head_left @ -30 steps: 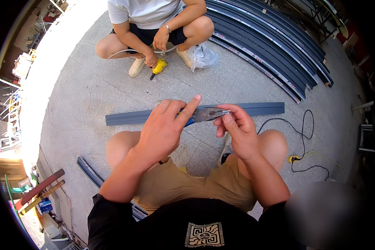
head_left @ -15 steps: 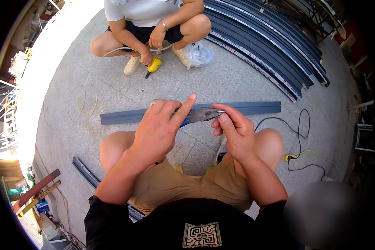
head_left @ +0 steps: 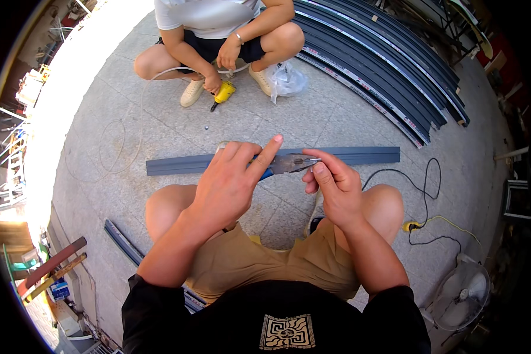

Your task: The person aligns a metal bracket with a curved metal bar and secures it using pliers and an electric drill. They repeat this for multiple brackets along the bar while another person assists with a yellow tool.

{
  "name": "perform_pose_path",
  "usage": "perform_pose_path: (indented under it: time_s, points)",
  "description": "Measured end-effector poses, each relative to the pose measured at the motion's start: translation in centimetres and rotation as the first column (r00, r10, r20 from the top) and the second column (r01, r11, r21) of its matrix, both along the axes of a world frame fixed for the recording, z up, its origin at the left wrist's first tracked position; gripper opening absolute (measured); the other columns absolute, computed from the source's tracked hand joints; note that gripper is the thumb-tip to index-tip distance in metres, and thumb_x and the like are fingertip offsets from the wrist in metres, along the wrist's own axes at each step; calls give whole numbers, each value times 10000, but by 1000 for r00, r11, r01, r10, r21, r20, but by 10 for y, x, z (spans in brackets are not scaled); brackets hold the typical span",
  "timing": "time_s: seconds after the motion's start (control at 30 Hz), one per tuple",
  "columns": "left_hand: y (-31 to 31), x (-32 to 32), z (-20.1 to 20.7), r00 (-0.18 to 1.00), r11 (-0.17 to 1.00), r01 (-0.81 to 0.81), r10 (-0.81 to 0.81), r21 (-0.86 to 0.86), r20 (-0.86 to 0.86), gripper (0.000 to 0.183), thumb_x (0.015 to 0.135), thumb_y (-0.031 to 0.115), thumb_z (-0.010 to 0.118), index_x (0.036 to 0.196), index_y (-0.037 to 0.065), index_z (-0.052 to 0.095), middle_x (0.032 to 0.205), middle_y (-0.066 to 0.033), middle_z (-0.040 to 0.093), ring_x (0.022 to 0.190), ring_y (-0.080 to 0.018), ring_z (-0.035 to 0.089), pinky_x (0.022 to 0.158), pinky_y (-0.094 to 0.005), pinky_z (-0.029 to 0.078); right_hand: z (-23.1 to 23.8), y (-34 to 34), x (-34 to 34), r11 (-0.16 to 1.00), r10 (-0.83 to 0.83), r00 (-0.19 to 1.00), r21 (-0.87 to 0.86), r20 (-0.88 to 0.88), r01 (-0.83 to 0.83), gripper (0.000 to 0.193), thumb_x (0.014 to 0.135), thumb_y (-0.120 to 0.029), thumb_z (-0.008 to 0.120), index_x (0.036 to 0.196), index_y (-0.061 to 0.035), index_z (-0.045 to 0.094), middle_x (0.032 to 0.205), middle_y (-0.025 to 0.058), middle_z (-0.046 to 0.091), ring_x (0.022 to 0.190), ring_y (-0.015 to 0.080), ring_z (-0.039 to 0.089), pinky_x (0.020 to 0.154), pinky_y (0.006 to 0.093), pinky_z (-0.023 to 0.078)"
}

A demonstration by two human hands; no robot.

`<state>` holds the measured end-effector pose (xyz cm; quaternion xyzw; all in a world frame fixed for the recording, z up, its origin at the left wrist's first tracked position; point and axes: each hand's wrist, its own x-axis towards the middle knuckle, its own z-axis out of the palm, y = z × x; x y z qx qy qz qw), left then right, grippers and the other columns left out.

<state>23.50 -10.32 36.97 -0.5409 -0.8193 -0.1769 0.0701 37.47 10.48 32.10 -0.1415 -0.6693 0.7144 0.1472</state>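
Note:
My left hand (head_left: 225, 186) is closed round the blue handles of a pair of pliers (head_left: 287, 163), its index finger stretched out above them. The worn grey jaws point right, toward my right hand (head_left: 341, 189). Between thumb and index finger, that hand pinches a small metal piece (head_left: 314, 160) at the tip of the jaws. The piece is too small to tell its exact kind. Below and beyond both hands, a long dark grey metal profile (head_left: 369, 155) lies across the floor.
Opposite me squats a person holding a yellow power tool (head_left: 223, 91), a clear plastic bag (head_left: 288, 79) beside them. Long dark profiles (head_left: 360, 65) are stacked at far right. A black cable (head_left: 425, 192) with a yellow connector lies right; a fan (head_left: 461, 293) stands lower right.
The whole scene sits slightly farther right and lower in the picture. Both hands keep the same hold on the pliers and the small metal piece.

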Motion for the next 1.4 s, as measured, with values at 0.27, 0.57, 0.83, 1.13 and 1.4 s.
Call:
perform_pose_path:
  time_s: [0.27,0.57,0.83,1.13,1.4]
  points:
    - [-4,0,0,1000,999,-10,10,-47,12,653,803,-55,664,1442,81,654,1023,-108,618,977,-330,614,889,-445,530,-7,-1,-3,994,82,997,-65,-12,-83,315,1122,-169,672,1404,-29,687,1004,43,744,851,89,677,769,258,567]
    - [-11,11,-2,975,999,31,-25,-23,219,577,825,-9,728,1393,64,658,1087,-145,671,1029,-388,675,889,-483,559,-18,-3,-3,986,162,986,-17,-41,-163,339,1027,-144,816,1332,-49,705,1084,-6,694,869,41,594,736,232,511]
    - [-16,5,14,880,951,-70,200,-300,430,536,915,268,814,1394,93,651,984,-180,768,924,-433,752,814,-516,586,-10,11,5,990,124,992,-59,-32,-125,325,1057,-183,790,1339,-44,707,978,1,696,865,51,613,742,238,520]
    - [-9,19,34,911,938,-79,206,-338,357,388,920,296,811,1217,102,653,996,-176,766,929,-428,749,800,-523,582,-13,5,11,980,127,991,-146,-48,-132,297,1076,-175,756,1342,-52,707,953,-7,692,819,62,623,726,242,517]
    - [-34,-19,7,938,896,-238,313,-375,152,340,920,230,813,1094,29,602,886,-253,732,876,-502,720,763,-575,552,50,44,76,854,-172,973,470,-151,224,487,995,-154,810,1440,-24,664,1229,90,743,1036,133,697,915,301,572]
